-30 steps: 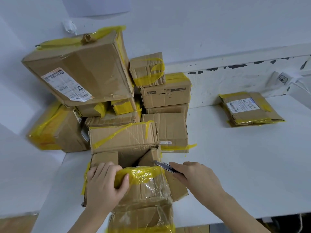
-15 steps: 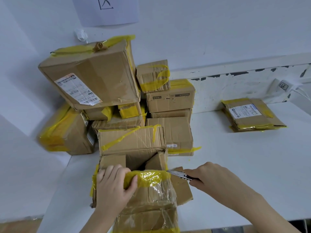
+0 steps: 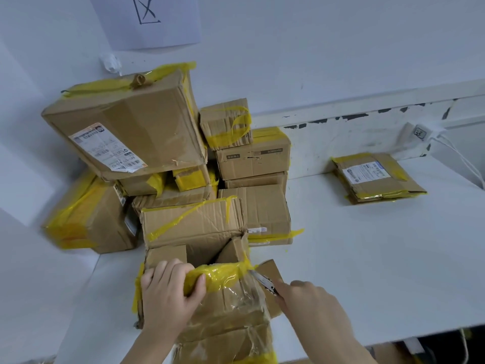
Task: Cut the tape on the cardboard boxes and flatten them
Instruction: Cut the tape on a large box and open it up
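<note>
A cardboard box (image 3: 228,308) wrapped in yellow and clear tape lies at the table's near edge, its far end open with flaps up. My left hand (image 3: 168,295) grips its taped top edge on the left, thumb on the yellow tape (image 3: 220,274). My right hand (image 3: 312,308) holds a utility knife (image 3: 263,281) whose blade meets the tape at the box's upper right corner.
A pile of several taped cardboard boxes (image 3: 136,135) fills the back left corner against the wall. Flattened boxes (image 3: 378,177) lie at the back right of the white table (image 3: 367,258). A white cable and adapter (image 3: 422,132) sit by the right wall.
My right hand has drawn the knife down and back toward me along the box's right corner. My left hand keeps its grip on the top edge.
</note>
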Demonstrator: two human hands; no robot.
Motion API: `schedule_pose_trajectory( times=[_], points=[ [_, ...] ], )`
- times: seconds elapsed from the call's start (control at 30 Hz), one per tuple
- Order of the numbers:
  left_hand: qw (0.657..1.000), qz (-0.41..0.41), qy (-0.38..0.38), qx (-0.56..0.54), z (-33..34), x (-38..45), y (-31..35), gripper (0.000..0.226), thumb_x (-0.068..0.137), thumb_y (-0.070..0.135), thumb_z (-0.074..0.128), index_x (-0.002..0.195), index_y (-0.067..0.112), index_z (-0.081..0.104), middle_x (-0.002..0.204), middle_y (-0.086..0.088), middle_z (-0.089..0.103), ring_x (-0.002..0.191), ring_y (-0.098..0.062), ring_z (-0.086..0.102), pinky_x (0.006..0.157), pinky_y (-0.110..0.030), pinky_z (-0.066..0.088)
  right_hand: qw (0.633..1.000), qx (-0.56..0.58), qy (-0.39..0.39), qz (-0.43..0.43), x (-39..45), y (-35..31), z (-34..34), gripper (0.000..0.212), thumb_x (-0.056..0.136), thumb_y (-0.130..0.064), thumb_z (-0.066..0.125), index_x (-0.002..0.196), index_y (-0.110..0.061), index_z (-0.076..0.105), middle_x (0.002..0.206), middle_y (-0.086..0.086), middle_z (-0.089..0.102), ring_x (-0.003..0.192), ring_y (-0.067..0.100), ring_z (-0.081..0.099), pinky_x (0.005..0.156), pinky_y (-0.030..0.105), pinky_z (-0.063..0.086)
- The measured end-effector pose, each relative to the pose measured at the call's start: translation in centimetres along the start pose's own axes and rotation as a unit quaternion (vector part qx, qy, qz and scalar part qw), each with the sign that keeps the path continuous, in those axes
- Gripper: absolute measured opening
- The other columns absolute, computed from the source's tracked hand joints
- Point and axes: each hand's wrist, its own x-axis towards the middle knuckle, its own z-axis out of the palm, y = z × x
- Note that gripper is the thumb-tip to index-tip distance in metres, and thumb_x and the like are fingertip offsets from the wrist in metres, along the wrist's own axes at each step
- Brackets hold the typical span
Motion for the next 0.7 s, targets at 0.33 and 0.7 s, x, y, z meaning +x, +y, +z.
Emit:
schedule_pose_trajectory(
  times=[0.33,0.7],
  points=[
    [1.0,0.005,-0.003,0.001,0.0,-0.1,0.0,0.065,0.097,0.05,0.023,0.067,0.008,0.061,0.066,-0.003,0.059,0.073,-0.015,0.04,0.069,-0.033,0.028,0.998,-0.008,0.044,0.047,-2.0,1.7,-0.7,0.035,0.101,-0.031,0.032,0.132,-0.043,0.019,0.075,-0.003,0.033,0.068,0.023,0.041,0.053,0.025,0.033],
    [1.0,0.003,0.011,0.021,0.1,-0.4,0.2,0.065,0.097,0.051,0.023,0.066,0.009,0.062,0.066,-0.003,0.06,0.072,-0.019,0.044,0.068,-0.033,0.028,1.0,-0.029,0.012,-0.002,0.2,-1.4,-0.5,0.03,0.099,-0.012,0.038,0.128,-0.021,0.038,0.066,-0.004,0.023,0.072,0.026,0.038,0.043,0.024,0.014]
  ],
)
